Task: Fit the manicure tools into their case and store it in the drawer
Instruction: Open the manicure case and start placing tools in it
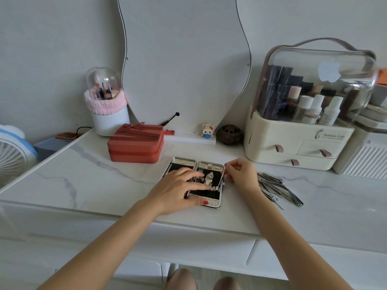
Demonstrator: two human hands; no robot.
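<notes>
Knees: two bare knees (204, 280) show at the near edge, under the table front.
Forearms: both reach from the near edge up and over the white marbled table (88, 181).
Left hand: the left hand (180, 190) lies palm down on the open case, fingers spread and nearly straight, fingertips pressing on the tools in the right half, thumb with a red nail resting on the near rim; it grips nothing.
Right hand: the right hand (240, 173) sits at the right edge of the case, fingers curled, thumb and forefinger pinching the upper end of a thin metal tool (220, 181) that slants down into the case's right side.
Case: the manicure case (209, 164) lies open flat on the table, just beyond the near edge and about mid-width, silver textured rim, black lining, several metal pieces already seated in the right half.
Loose tools: a heap of clippers and nippers (278, 189) lies on the table just right of the right hand, apart from the case.
Red box: a zipped red box (136, 143) stands far-left of the case.
Brush holder: a white tub with a pink band and clear dome (106, 105) stands behind the red box.
Mirror: a wavy-edged mirror (184, 59) leans against the far wall.
Organizer: a cream cosmetics organizer (301, 141) with a clear lid and small drawers stands far right.
Small items: a block figure (207, 130) and a dark carved ball (230, 134) sit at the mirror's foot.
Fan: a white fan (12, 155) shows at the left edge.
</notes>
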